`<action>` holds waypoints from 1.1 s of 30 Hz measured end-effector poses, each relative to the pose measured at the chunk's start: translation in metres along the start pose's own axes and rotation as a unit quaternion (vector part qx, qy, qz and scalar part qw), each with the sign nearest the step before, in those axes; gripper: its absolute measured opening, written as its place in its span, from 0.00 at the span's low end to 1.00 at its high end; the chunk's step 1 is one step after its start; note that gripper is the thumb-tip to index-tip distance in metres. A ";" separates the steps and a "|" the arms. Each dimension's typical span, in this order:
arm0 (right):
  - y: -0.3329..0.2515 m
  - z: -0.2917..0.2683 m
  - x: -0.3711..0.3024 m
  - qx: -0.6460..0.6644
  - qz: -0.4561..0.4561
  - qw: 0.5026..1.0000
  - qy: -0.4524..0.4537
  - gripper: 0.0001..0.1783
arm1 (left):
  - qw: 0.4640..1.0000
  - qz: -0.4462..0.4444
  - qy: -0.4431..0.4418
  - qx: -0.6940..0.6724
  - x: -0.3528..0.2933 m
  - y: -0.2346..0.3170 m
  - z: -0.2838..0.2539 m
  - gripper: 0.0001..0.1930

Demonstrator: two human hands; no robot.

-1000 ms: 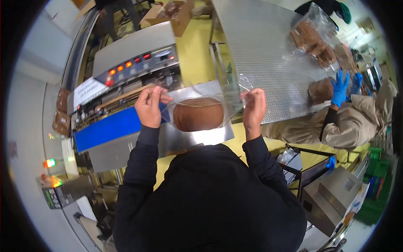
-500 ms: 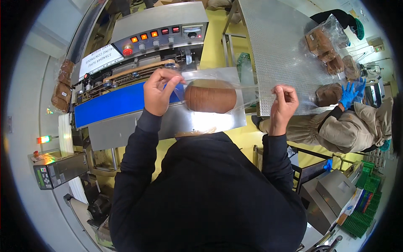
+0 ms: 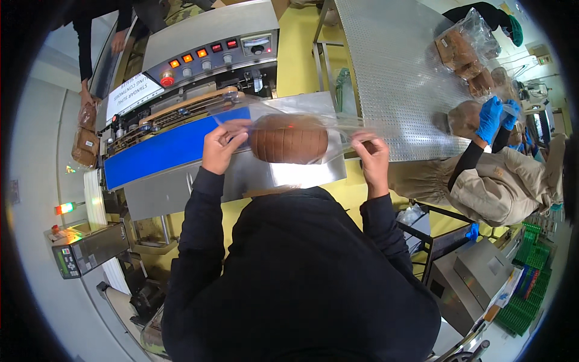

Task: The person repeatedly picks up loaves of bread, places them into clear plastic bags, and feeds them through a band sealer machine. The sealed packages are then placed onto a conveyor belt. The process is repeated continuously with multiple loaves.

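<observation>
A sliced brown loaf [image 3: 288, 143] lies inside a clear plastic bag [image 3: 339, 122] on a steel plate in front of me. My left hand [image 3: 224, 145] pinches the bag's left side between thumb and fingers, beside the blue belt. On the other side, my right hand [image 3: 370, 154] is closed on the bag's right part, just past the plate's right edge. The film stretches between both hands along the loaf's far side.
A band sealer [image 3: 205, 54] with lit buttons and a blue conveyor belt [image 3: 175, 148] stands at the far left. Bagged loaves [image 3: 86, 145] lie beyond its left end, where a person's hand reaches. On the right, a co-worker in blue gloves [image 3: 490, 119] handles bread at a perforated steel table [image 3: 398, 72].
My right hand has moved left and slightly down, nearer the loaf. My left hand has lowered a little. A person's arm has come in at the far left, at the bagged loaves.
</observation>
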State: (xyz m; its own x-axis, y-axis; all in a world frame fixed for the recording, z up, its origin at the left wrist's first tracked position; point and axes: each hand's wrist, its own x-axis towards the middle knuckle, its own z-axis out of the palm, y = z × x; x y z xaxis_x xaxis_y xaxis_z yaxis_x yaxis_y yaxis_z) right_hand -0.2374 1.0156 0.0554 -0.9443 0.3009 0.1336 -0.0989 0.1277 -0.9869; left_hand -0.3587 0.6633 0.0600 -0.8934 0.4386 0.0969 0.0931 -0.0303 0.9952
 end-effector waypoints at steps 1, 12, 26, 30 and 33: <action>0.007 -0.002 0.000 -0.028 0.007 1.000 0.010 0.11 | 1.000 0.008 0.002 0.018 0.000 -0.005 -0.001 0.17; -0.004 0.018 0.008 -0.040 -0.015 0.998 -0.056 0.11 | 0.997 -0.041 0.000 -0.058 0.011 -0.007 0.012 0.04; 0.100 0.071 0.051 0.139 0.235 0.951 0.148 0.09 | 0.930 -0.207 0.285 -0.101 0.040 -0.143 0.050 0.21; 0.148 0.061 0.025 0.079 0.248 0.952 0.164 0.07 | 0.905 -0.214 0.365 0.051 0.007 -0.180 0.075 0.26; 0.154 0.056 0.011 0.053 0.252 0.957 0.133 0.10 | 0.904 -0.200 0.379 0.013 0.001 -0.178 0.081 0.26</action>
State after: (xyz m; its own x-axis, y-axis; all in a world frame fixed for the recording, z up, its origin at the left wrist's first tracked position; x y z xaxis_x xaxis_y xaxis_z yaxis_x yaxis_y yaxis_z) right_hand -0.2811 0.9856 -0.0999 -0.7683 0.5305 -0.3581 0.3043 -0.1894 -0.9335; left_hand -0.3404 0.7416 -0.1178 -0.9016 -0.3314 -0.2780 -0.3015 0.0205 0.9532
